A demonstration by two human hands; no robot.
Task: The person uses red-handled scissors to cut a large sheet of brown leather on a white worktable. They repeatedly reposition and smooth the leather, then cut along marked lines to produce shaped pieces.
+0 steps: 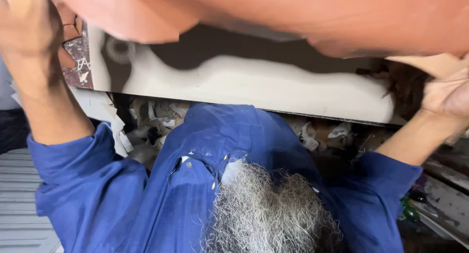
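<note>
Both arms raised: left hand and right hand grip the cardboard sheet.

Both arms raised, blue sleeves pushed back. Left hand up at top left, right hand at right; fingers hidden.

Our left hand is cut off by the top corner, so we cannot see its fingers. Our right hand runs off the right side. The big orange thing up close is all blurry, and it hides the top of the pale board.
</note>
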